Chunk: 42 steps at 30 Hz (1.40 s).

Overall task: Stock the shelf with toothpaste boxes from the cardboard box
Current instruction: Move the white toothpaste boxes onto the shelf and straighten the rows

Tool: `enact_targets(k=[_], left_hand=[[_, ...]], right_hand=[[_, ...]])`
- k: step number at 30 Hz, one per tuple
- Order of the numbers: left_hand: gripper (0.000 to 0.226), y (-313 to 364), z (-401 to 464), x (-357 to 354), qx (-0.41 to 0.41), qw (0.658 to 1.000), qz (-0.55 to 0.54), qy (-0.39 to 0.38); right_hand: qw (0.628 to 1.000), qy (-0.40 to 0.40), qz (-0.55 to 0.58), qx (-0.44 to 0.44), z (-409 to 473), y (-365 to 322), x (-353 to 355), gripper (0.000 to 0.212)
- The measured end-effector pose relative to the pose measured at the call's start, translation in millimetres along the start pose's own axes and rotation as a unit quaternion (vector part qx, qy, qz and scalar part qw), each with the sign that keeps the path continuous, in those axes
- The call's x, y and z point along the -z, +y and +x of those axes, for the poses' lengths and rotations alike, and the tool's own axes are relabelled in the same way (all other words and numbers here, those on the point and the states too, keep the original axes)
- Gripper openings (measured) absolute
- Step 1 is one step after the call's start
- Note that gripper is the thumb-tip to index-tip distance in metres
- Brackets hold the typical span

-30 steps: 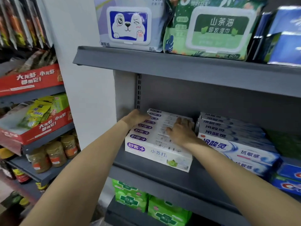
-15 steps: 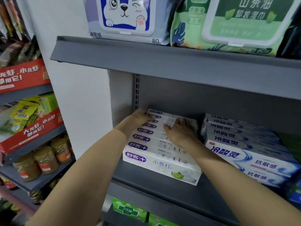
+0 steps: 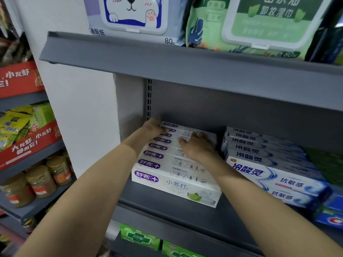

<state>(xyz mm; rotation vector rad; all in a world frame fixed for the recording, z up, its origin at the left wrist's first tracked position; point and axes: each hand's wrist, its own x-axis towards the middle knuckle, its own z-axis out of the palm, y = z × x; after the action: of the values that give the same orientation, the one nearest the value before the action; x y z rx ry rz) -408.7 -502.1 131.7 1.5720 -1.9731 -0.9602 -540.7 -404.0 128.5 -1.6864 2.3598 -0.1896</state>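
Observation:
A row of several white toothpaste boxes (image 3: 172,184) with purple logos lies on the grey middle shelf (image 3: 185,216), running from near the front edge to the back wall. My left hand (image 3: 153,127) cups the left ends of the rearmost boxes, fingers curled over their tops. My right hand (image 3: 197,145) lies flat on top of the row near its right side, fingers spread. The cardboard box is out of view.
A stack of white-and-blue toothpaste boxes (image 3: 274,175) sits just right of the row. Wet-wipe packs (image 3: 133,15) fill the upper shelf (image 3: 185,62). Green boxes (image 3: 139,238) stand on the shelf below. A neighbouring rack with jars (image 3: 40,180) and red snack cartons stands at left.
Both hands have slid a little deeper along the white row, toward the back wall. The view has shifted closer and slightly downward.

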Motion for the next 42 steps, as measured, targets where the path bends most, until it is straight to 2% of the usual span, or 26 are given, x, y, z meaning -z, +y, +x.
enact_targets(k=[3,5,9,12,14,16,20,23,27,29,31,36,42], left_hand=[[0.038,6,-5,-1,0.007,0.997,0.05,0.052],[0.039,5,-12,0,0.015,0.995,0.041,0.093],[0.03,-5,-47,11,-0.054,0.989,0.052,0.129],[0.031,-21,-75,19,-0.066,0.99,0.065,0.111],[0.035,-31,-88,19,-0.036,0.998,-0.016,0.059],[0.045,-37,-98,16,-0.004,0.992,-0.129,0.001],[0.071,-44,-97,11,0.055,0.973,-0.223,-0.021],[0.07,-37,-94,13,0.077,0.956,-0.28,-0.041],[0.044,-24,-94,17,0.064,0.956,-0.271,-0.09],[0.03,-21,-94,19,0.073,0.954,-0.277,-0.088],[0.029,-23,-92,19,0.078,0.952,-0.282,-0.085],[0.046,-28,-87,20,0.093,0.954,-0.271,-0.089],[0.035,-24,-89,23,0.094,0.96,-0.245,-0.1]], right_hand=[[0.999,-0.011,0.034,0.02,-10,1,7,0.07],[0.996,-0.002,0.066,0.064,-26,3,11,0.065],[0.986,0.011,0.062,0.153,-65,12,8,0.058],[0.99,-0.024,0.012,0.138,-89,23,4,0.062],[0.991,-0.031,0.0,0.128,-98,26,2,0.07],[0.992,-0.027,-0.011,0.12,-100,26,0,0.074],[0.994,-0.005,-0.017,0.11,-98,25,-7,0.07],[0.994,0.007,-0.015,0.104,-95,24,-10,0.065],[0.995,0.015,-0.019,0.101,-89,23,-13,0.059],[0.994,0.022,-0.017,0.102,-86,21,-15,0.057],[0.994,0.023,-0.012,0.105,-85,18,-17,0.057],[0.995,0.017,-0.014,0.101,-84,16,-18,0.057],[0.995,0.029,-0.022,0.097,-79,11,-21,0.059]])
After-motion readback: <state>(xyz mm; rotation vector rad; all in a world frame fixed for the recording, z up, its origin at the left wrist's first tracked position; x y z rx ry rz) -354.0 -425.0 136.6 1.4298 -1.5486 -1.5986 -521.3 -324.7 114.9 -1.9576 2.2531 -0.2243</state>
